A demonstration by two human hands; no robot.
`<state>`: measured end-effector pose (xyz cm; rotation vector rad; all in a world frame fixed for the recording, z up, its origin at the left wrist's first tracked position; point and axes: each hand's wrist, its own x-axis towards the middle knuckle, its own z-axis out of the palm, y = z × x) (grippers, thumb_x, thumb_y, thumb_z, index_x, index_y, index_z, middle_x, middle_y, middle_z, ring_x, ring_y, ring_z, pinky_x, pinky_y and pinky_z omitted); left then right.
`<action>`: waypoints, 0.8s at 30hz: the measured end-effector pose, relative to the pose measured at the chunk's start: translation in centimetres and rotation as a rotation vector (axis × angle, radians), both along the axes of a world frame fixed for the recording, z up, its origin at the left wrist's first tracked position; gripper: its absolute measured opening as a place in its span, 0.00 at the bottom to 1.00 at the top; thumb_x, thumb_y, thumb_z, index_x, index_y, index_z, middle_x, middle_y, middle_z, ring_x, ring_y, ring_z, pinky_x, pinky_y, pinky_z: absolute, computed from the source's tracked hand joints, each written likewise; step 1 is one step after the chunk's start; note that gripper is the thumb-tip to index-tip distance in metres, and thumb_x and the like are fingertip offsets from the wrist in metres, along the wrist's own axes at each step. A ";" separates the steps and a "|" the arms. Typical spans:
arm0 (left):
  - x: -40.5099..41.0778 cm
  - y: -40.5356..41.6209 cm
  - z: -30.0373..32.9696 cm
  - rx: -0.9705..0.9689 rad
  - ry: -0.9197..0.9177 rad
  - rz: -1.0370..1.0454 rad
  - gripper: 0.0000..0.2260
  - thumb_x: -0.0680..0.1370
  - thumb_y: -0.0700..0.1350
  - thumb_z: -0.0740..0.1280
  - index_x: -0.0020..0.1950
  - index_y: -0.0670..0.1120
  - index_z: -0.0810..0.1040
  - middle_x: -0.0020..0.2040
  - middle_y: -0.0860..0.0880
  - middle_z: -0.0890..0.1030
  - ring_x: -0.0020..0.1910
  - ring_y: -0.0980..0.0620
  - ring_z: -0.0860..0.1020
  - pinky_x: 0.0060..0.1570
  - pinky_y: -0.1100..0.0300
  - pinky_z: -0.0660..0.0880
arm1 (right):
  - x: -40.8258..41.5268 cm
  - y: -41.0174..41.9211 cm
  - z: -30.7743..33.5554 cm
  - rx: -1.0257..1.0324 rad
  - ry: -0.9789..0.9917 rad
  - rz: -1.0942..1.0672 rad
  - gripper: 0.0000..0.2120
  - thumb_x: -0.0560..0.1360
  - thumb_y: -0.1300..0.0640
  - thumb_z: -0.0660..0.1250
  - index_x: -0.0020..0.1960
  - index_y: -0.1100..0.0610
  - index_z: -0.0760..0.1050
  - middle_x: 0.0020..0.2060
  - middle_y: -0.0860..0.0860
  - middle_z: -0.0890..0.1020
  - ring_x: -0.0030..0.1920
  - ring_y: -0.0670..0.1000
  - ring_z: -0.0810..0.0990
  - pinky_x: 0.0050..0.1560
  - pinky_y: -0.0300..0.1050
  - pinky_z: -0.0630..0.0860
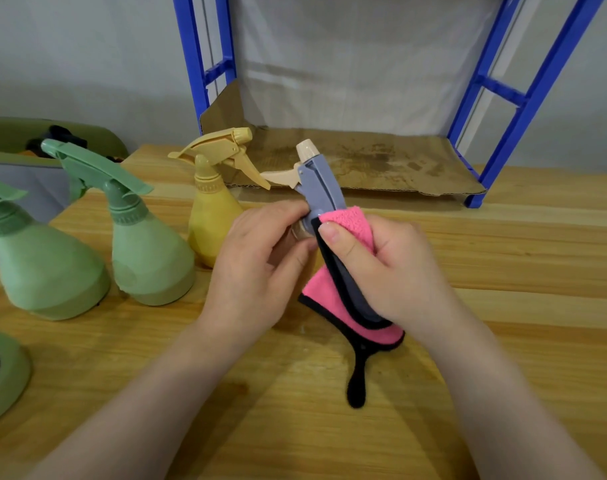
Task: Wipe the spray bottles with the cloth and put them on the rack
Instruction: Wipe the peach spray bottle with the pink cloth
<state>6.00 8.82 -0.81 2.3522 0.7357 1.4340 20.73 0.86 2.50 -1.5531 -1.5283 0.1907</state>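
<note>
My left hand (260, 261) grips the neck of a spray bottle whose grey-blue head with a cream nozzle (317, 181) points away from me. My right hand (385, 268) holds a pink cloth with black trim (343, 223) wrapped around the rear of that spray head; the cloth's black loop hangs down to the table. The bottle's body is hidden behind my hands. A yellow spray bottle (212, 209) stands just left of my hands. Two green spray bottles (146, 247) (42, 268) stand further left. The blue rack (524, 98) stands behind, its bottom shelf lined with cardboard (381, 164).
All of this sits on a wooden table (503, 271). A green round object (0, 372) lies at the left edge. A green bin (18, 140) with dark items stands beyond the table's left corner. A grey wall is behind the rack.
</note>
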 end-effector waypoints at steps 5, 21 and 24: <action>0.3 -0.5 0.3 -0.074 -0.069 -0.020 0.16 0.76 0.50 0.65 0.64 0.50 0.76 0.57 0.68 0.72 0.58 0.63 0.74 0.60 0.60 0.72 | -0.8 -0.1 -0.6 0.234 -0.573 -0.378 0.27 0.81 0.37 0.52 0.42 0.57 0.75 0.27 0.46 0.71 0.24 0.49 0.68 0.26 0.41 0.61; 0.3 -0.5 0.4 -0.248 -0.115 -0.060 0.17 0.77 0.50 0.69 0.64 0.50 0.76 0.60 0.54 0.80 0.62 0.55 0.77 0.61 0.48 0.74 | -1.1 -0.7 1.9 -0.201 1.156 0.270 0.07 0.76 0.59 0.66 0.41 0.59 0.81 0.28 0.49 0.81 0.26 0.45 0.78 0.28 0.35 0.74; 0.3 -0.5 0.3 -0.212 -0.033 -0.057 0.19 0.76 0.53 0.67 0.66 0.50 0.76 0.61 0.57 0.78 0.63 0.56 0.75 0.62 0.45 0.73 | -0.6 -0.7 2.2 -0.206 1.179 0.229 0.09 0.77 0.60 0.65 0.40 0.58 0.81 0.28 0.49 0.80 0.26 0.45 0.79 0.27 0.34 0.74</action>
